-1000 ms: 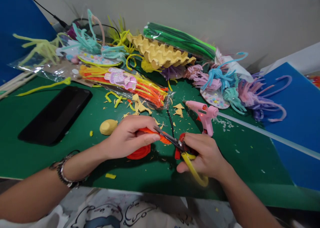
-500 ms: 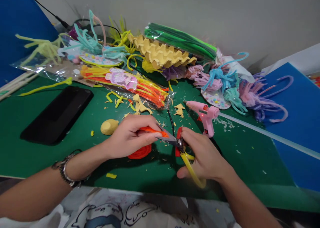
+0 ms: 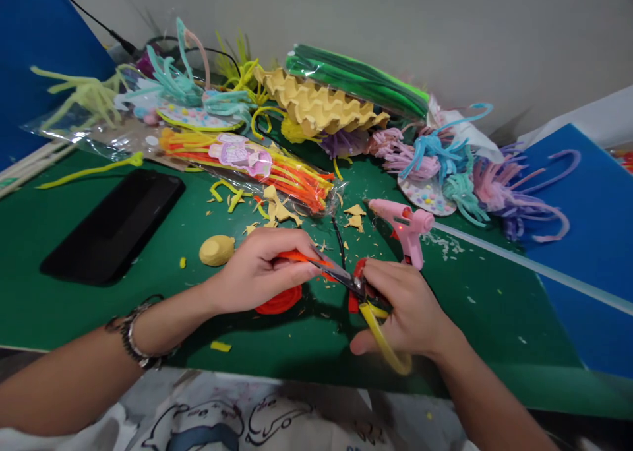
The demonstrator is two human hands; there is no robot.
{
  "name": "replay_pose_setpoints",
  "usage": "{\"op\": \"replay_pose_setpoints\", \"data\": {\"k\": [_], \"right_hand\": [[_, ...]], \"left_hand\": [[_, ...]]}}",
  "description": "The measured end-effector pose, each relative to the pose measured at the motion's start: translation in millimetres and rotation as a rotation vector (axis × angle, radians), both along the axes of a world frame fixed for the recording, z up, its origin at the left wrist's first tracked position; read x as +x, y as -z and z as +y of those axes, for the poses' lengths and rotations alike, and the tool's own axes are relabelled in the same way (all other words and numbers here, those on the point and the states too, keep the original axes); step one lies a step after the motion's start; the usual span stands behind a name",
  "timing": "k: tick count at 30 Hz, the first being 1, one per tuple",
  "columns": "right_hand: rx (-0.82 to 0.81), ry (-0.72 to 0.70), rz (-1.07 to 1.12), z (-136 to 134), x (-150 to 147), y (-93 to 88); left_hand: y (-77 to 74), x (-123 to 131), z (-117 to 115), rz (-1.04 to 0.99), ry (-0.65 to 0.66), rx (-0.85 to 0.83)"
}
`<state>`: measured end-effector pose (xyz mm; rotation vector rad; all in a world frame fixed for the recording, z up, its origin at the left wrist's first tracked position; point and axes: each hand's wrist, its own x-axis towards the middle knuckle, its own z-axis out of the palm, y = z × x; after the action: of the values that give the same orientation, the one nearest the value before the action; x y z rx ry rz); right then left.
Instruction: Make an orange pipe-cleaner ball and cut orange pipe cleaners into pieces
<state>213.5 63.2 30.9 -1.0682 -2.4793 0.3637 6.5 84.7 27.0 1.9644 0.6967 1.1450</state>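
Observation:
My left hand pinches an orange fuzzy strip, which looks like pipe cleaner, between thumb and fingers. My right hand is wrapped round a pair of scissors with red and yellow on the handles. The blades point left and meet the orange strip by my left fingertips; whether they cut into it I cannot tell. Below my left hand lies an orange-red coiled disc, partly covered by the hand. A small tan egg-like cardboard piece rests left of that hand.
A black phone lies at left. A pink glue gun with a long glue stick stands at right. Behind are a bag of orange and yellow pipe cleaners, an egg carton and a green bundle. Cardboard scraps litter the green table.
The scissor blades have come closer together at the orange strip. My right hand has turned slightly, its fingers closing in on the handles, while my left hand has barely moved.

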Motion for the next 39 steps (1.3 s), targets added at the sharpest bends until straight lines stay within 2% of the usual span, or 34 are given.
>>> {"op": "replay_pose_setpoints", "data": {"k": [13, 20, 30, 39], "right_hand": [[0.057, -0.025, 0.045, 0.6, 3.0, 0.9], [-0.071, 0.004, -0.041, 0.4, -0.6, -0.2], [-0.057, 0.024, -0.041, -0.8, -0.8, 1.4], [0.021, 0.021, 0.007, 0.1, -0.2, 1.5]], "left_hand": [[-1.8, 0.0, -0.3, 0.017, 0.008, 0.007], [0.4, -2.3, 0.7, -0.003, 0.022, 0.037], [1.4, -2.7, 2.0, 0.050, 0.013, 0.086], [0.5, -1.7, 1.4, 0.043, 0.000, 0.074]]}}
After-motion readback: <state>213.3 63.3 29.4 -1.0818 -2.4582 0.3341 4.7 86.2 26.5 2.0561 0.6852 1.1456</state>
